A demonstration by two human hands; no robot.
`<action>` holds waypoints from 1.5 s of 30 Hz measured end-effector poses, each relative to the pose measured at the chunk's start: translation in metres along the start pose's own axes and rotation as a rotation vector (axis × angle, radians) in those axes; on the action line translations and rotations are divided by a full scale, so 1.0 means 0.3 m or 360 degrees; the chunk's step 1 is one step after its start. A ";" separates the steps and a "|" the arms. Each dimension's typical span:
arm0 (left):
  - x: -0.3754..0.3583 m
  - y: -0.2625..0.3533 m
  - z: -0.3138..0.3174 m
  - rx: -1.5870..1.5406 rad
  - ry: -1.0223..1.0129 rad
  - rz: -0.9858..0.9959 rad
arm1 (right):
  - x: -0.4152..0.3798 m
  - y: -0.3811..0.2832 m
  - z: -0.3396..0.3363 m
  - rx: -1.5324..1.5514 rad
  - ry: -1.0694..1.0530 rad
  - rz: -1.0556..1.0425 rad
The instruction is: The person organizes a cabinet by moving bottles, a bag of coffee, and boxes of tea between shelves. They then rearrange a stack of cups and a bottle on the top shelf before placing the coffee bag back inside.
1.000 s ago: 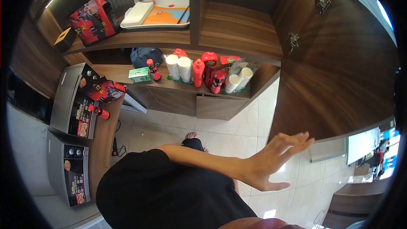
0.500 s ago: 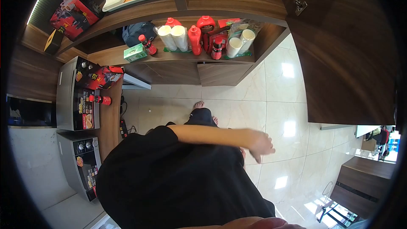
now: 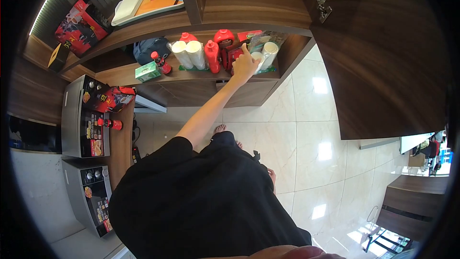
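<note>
My left hand (image 3: 245, 65) is at the lower shelf of the wooden cabinet, in front of the small red-capped bottle, which it mostly covers. Its index finger is stretched out and the thumb is apart from it; a firm hold does not show. Left of it stands a red squeeze bottle (image 3: 212, 56), with a larger red bottle (image 3: 224, 37) behind. White paper cups (image 3: 270, 52) in clear wrap are just to its right. My right hand (image 3: 272, 177) hangs beside my black shirt, mostly hidden, its fingers not readable.
More wrapped cups (image 3: 194, 52), another red-capped bottle (image 3: 161, 62) and a green box (image 3: 147, 71) share the shelf (image 3: 191, 77). Two ovens (image 3: 86, 120) stand at the left. An open cabinet door (image 3: 383, 67) hangs at the right, over the tiled floor (image 3: 316, 100).
My left hand has swung from in front of my body up to the shelf and now covers the small bottle there. My right hand stays low at my side.
</note>
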State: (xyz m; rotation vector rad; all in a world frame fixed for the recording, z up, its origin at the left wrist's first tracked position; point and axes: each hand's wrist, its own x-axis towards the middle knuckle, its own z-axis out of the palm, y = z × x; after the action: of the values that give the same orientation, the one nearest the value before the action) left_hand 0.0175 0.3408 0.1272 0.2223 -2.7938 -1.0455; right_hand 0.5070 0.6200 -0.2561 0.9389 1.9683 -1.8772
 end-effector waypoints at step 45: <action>-0.106 0.734 -1.005 -0.0722 0.0565 0.1564 | -0.041 -0.102 0.010 -0.0068 0.0093 0.0149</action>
State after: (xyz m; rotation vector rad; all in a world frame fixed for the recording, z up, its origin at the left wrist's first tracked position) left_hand 0.0874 0.3187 0.4945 -0.8315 -1.8519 -1.1299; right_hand 0.4969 0.6152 -0.2249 1.0658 1.9531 -1.7695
